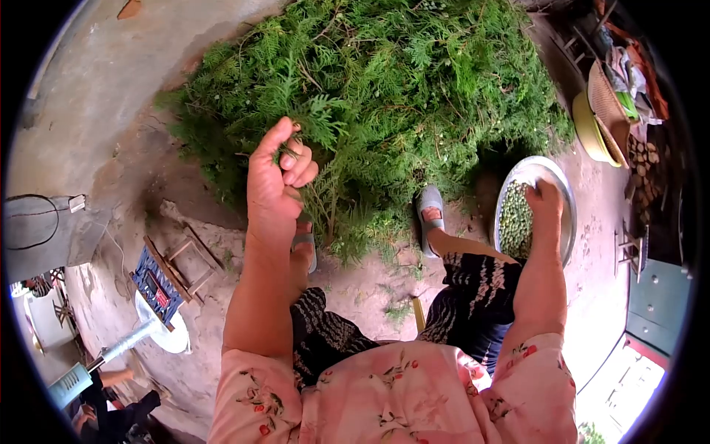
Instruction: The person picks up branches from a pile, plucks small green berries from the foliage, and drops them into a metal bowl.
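Observation:
My left hand (285, 164) is raised in front of the green pile, its fingers closed on a small cypress sprig (322, 118) with flat, scaly leaves. Behind it spreads a large heap of cut cypress branches (414, 96) on the floor. To the right, a shallow oval metal basin (568, 214) holds many small green cones (515, 222). My right hand (546, 198) reaches down inside this basin, beside the cones. Its fingertips point away and are partly hidden, so I cannot make out whether they hold anything.
My sandalled feet (430, 214) are at the heap's near edge. A wooden stool (188, 263) and a pedestal fan (159, 325) stand left. Yellow and woven baskets (592, 129) are at the right, near a small stool (631, 250) and a green cabinet (654, 300).

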A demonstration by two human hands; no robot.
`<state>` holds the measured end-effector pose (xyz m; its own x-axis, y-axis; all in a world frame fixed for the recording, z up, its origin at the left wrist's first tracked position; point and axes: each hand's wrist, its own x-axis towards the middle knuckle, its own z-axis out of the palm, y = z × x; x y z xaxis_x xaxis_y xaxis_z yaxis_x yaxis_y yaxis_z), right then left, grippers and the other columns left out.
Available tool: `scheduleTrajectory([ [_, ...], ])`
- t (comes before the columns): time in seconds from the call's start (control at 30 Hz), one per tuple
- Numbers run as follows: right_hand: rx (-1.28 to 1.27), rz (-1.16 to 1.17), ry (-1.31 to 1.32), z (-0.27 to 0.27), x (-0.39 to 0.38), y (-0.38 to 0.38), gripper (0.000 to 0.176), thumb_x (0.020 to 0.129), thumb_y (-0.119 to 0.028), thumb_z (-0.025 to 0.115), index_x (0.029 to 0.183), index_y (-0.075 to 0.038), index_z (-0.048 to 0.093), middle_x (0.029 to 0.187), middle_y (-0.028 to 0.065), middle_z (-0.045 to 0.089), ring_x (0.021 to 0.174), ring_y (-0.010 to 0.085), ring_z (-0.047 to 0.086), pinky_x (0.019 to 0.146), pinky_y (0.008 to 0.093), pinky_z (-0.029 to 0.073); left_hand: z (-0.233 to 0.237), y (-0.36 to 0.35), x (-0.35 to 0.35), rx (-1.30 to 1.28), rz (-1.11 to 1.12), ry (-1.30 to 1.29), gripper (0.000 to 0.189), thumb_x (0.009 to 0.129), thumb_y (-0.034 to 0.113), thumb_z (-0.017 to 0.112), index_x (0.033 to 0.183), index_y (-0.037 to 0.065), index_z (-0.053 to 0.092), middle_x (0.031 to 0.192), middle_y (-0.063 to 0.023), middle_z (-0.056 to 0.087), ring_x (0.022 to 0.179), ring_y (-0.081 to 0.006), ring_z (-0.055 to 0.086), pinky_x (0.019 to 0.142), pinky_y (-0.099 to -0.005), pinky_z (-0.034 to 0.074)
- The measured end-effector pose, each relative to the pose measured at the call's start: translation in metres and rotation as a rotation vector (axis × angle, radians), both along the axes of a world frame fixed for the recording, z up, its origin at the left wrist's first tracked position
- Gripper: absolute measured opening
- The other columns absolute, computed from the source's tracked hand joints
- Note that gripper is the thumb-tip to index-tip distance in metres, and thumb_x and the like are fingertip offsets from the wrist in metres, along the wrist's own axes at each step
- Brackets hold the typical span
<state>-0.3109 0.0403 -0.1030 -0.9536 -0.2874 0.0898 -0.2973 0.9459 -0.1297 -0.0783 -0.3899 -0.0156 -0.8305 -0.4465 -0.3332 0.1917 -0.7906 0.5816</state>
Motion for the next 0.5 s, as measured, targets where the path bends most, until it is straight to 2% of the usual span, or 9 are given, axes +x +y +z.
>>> scheduleTrajectory([
  [0.03, 0.307, -0.087, -0.091, -0.043, -0.027, 0.056, 0.021, 0.07, -0.021, 0.061, 0.08, -0.003, 0.063, 0.076, 0.0116, 0.065, 0.073, 0.0283, 0.063, 0.067, 0.0393, 0.047, -0.001, 0.0, -0.001, 0.006, 0.031, 0.013, 0.014, 0.083, 0.02, 0.059, 0.079, 0.009, 0.052, 0.046, 0.0052, 0.036, 0.037, -0.0059, 0.027, 0.037, -0.0213, 0.02],
  [0.07, 0.309, -0.088, -0.096, -0.04, -0.022, 0.053, 0.021, 0.07, -0.021, 0.061, 0.08, -0.003, 0.063, 0.076, 0.0116, 0.065, 0.073, 0.0283, 0.063, 0.067, 0.0393, 0.047, -0.001, 0.001, -0.002, 0.008, 0.029, 0.009, 0.014, 0.083, 0.02, 0.059, 0.079, 0.009, 0.052, 0.046, 0.0052, 0.036, 0.037, -0.0059, 0.027, 0.037, -0.0213, 0.02],
  [0.13, -0.36, -1.186, -0.01, -0.031, -0.011, 0.037, 0.023, 0.073, -0.019, 0.056, 0.081, 0.002, 0.064, 0.083, 0.0123, 0.065, 0.075, 0.0271, 0.063, 0.065, 0.0395, 0.047, 0.001, 0.003, -0.004, 0.01, 0.058, 0.043, 0.013, 0.084, 0.019, 0.058, 0.081, 0.008, 0.052, 0.046, 0.0046, 0.034, 0.037, -0.0064, 0.027, 0.037, -0.0217, 0.02],
  [0.2, -0.264, -0.77, -0.075, -0.113, -0.06, 0.104, 0.022, 0.077, -0.016, 0.055, 0.084, 0.003, 0.064, 0.089, 0.0125, 0.065, 0.076, 0.0224, 0.063, 0.062, 0.0365, 0.048, -0.003, 0.004, -0.005, 0.029, 0.06, 0.069, 0.012, 0.084, 0.019, 0.058, 0.082, 0.008, 0.052, 0.046, 0.0039, 0.035, 0.037, -0.0067, 0.028, 0.036, -0.0219, 0.02],
  [0.27, -1.111, -0.475, -0.291, -0.059, -0.025, 0.01, 0.023, 0.08, -0.016, 0.054, 0.095, 0.0, 0.063, 0.089, 0.0126, 0.064, 0.076, 0.0191, 0.063, 0.062, 0.0306, 0.05, -0.004, 0.007, -0.008, 0.086, 0.052, 0.136, 0.012, 0.085, 0.018, 0.057, 0.082, 0.008, 0.053, 0.046, 0.0036, 0.036, 0.037, -0.0072, 0.028, 0.035, -0.022, 0.021],
  [0.3, -1.215, -0.362, -0.56, 0.013, 0.019, -0.075, 0.028, 0.082, -0.02, 0.056, 0.102, 0.0, 0.059, 0.086, 0.0117, 0.064, 0.072, 0.0165, 0.063, 0.061, 0.0255, 0.05, -0.004, 0.008, -0.009, 0.084, 0.05, 0.138, 0.012, 0.085, 0.018, 0.057, 0.082, 0.008, 0.053, 0.046, 0.0036, 0.036, 0.037, -0.0072, 0.028, 0.035, -0.022, 0.021],
  [0.37, -1.046, -0.24, -0.864, 0.045, 0.057, -0.153, 0.031, 0.083, -0.021, 0.055, 0.104, 0.0, 0.058, 0.087, 0.0139, 0.064, 0.071, 0.0187, 0.063, 0.064, 0.0277, 0.05, -0.005, 0.01, -0.011, 0.127, 0.032, 0.195, 0.011, 0.085, 0.018, 0.057, 0.082, 0.008, 0.054, 0.046, 0.0032, 0.036, 0.036, -0.0077, 0.029, 0.035, -0.022, 0.021],
  [0.43, -1.108, 0.156, -1.196, 0.012, 0.094, -0.187, 0.054, 0.081, -0.04, 0.054, 0.112, 0.003, 0.052, 0.091, 0.0144, 0.064, 0.088, 0.0206, 0.061, 0.081, 0.032, 0.046, -0.005, 0.013, -0.012, 0.134, 0.035, 0.195, 0.011, 0.085, 0.018, 0.056, 0.082, 0.007, 0.054, 0.046, 0.0032, 0.036, 0.036, -0.0078, 0.029, 0.035, -0.022, 0.021],
  [0.5, -0.985, 0.036, -1.318, 0.041, 0.138, -0.234, 0.046, 0.08, -0.038, 0.057, 0.106, 0.001, 0.054, 0.088, 0.0118, 0.063, 0.084, 0.0171, 0.057, 0.076, 0.0311, 0.043, -0.01, 0.015, -0.014, 0.185, 0.018, 0.205, 0.012, 0.085, 0.018, 0.057, 0.082, 0.007, 0.054, 0.046, 0.0031, 0.036, 0.036, -0.0076, 0.028, 0.035, -0.0221, 0.021],
])
